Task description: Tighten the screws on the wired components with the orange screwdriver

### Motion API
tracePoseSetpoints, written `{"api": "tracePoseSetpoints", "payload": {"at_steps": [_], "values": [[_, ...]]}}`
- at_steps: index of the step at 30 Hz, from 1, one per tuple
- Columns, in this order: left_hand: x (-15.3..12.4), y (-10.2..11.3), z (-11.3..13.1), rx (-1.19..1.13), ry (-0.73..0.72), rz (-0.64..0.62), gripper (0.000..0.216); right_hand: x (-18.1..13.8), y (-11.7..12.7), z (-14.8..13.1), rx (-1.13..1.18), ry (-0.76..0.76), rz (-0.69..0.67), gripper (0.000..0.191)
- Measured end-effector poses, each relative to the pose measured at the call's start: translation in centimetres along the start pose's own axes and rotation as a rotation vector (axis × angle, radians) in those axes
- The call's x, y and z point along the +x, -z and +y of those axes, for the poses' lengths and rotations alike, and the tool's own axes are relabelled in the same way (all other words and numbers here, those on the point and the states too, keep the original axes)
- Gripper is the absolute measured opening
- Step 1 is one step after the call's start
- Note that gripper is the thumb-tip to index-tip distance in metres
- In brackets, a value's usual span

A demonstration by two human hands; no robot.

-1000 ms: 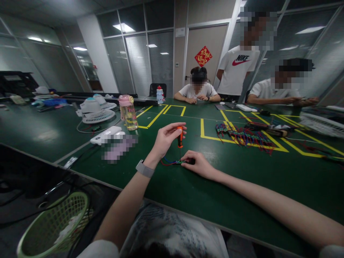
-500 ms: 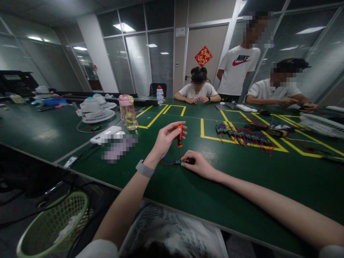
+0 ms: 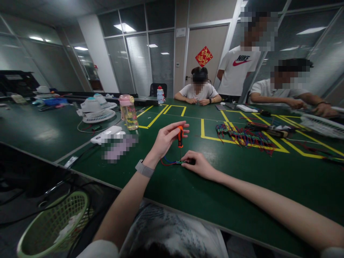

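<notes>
My left hand (image 3: 168, 137), with a grey watch band at its wrist, grips an orange and black screwdriver (image 3: 180, 138) near the top of its handle. The screwdriver stands nearly upright, its shaft reaching down to a small green circuit board (image 3: 178, 162) on the table. Fingers of my right hand (image 3: 198, 163) pinch the board's right end and hide part of it. Red and blue wires (image 3: 167, 163) curve away from the board's left side, behind my left wrist.
Wired circuit boards (image 3: 244, 136) lie bunched on the green table (image 3: 161, 200) to the right. A pink-lidded bottle (image 3: 129, 113), a white fan (image 3: 97, 111) and a white power strip (image 3: 106, 134) stand left. Co-workers sit opposite. A green basket (image 3: 80, 204) is below the table edge.
The fingers of my left hand have shifted slightly around the screwdriver handle. My right hand stays at the board. At the far right, a co-worker's hands have moved.
</notes>
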State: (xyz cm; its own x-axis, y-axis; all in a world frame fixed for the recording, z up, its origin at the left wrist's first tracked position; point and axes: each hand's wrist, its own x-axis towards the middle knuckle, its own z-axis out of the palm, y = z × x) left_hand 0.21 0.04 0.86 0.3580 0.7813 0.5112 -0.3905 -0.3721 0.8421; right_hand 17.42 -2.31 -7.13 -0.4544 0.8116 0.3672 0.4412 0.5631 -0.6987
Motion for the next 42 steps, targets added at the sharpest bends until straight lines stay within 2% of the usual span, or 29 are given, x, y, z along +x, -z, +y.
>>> {"api": "tracePoseSetpoints", "payload": {"at_steps": [4, 6, 12, 17, 19, 24, 26, 28, 32, 35, 37, 40, 42], "values": [[0.1, 0.4, -0.3, 0.241, -0.125, 0.117, 0.021, 0.0, 0.1, 0.0, -0.005, -0.008, -0.01, 0.012], [0.1, 0.4, -0.1, 0.322, -0.163, 0.131, 0.02, 0.0, 0.1, -0.1, -0.012, -0.009, -0.012, 0.012], [0.0, -0.1, 0.1, 0.021, -0.011, -0.02, 0.032, -0.1, 0.1, -0.3, -0.017, -0.014, -0.013, 0.012], [0.0, 0.5, -0.5, 0.151, -0.076, 0.108, 0.024, -0.1, 0.1, -0.3, -0.011, -0.011, -0.015, 0.012], [0.0, 0.6, -0.4, 0.161, -0.091, 0.107, 0.02, -0.1, 0.1, -0.2, -0.013, -0.008, -0.017, 0.012], [-0.1, -0.1, 0.5, -0.139, 0.032, -0.055, 0.03, -0.1, 0.0, 0.0, -0.026, 0.008, -0.007, 0.011], [-0.1, -0.2, 0.6, -0.202, 0.079, -0.073, 0.033, -0.1, 0.0, 0.0, -0.025, 0.01, -0.008, 0.011], [-0.1, -0.1, 0.5, -0.167, 0.08, -0.035, 0.031, -0.1, 0.1, 0.0, -0.025, 0.009, -0.01, 0.011], [-0.1, 0.4, -0.1, 0.045, -0.017, 0.072, 0.023, 0.0, 0.1, -0.1, -0.025, 0.0, -0.012, 0.012], [0.0, 0.4, -0.1, 0.163, -0.073, 0.092, 0.02, -0.1, 0.2, -0.3, -0.021, -0.001, -0.011, 0.011], [0.0, 0.2, 0.1, 0.097, -0.061, 0.053, 0.022, -0.1, 0.2, -0.3, -0.017, 0.004, -0.008, 0.011], [0.0, -0.1, 0.5, -0.09, 0.03, -0.054, 0.033, -0.1, 0.1, -0.3, -0.016, 0.005, -0.003, 0.011], [-0.1, -0.2, 0.5, -0.116, 0.068, -0.067, 0.035, 0.0, 0.1, -0.3, -0.018, 0.002, 0.002, 0.011]]}}
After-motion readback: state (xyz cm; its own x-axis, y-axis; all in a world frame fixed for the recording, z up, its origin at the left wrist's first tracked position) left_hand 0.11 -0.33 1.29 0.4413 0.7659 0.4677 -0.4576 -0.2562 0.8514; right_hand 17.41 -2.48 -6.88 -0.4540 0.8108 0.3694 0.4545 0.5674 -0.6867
